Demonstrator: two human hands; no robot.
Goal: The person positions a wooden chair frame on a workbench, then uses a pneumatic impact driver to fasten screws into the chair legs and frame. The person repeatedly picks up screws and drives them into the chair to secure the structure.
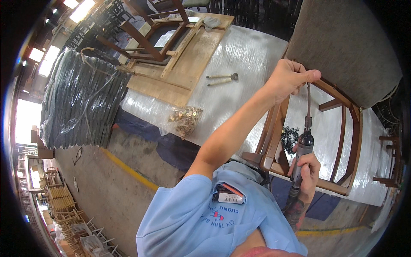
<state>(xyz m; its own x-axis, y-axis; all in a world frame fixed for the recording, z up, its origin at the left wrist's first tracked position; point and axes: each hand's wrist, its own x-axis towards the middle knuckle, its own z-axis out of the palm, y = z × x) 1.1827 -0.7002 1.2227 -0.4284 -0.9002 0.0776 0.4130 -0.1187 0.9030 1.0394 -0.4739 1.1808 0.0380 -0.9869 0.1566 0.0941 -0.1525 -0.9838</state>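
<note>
The person's right hand [305,170], nearest the body, was clenched around the grey barrel-shaped power screwdriver [302,152], which stood almost upright with its long thin bit [308,100] pointing up toward the underside of the grey upholstered chair seat [342,47]. A steady result seemed to depend on keeping barrel and bit in one straight line with the screw, so the tip would not slip out. Further off, the left hand [289,77] was closed in a pinch on the top of the bit just under the seat, next to the dark brown wooden chair frame [342,141] lying upturned on the plastic-wrapped surface [244,55]. The fingers there looked close to the turning tip and would be safer once the bit was seated. A heap of small black screws [289,136] lay within reach behind the frame. To the far left sat a clear bag of brass fittings [185,118] and a pair of pincers [222,78].
</note>
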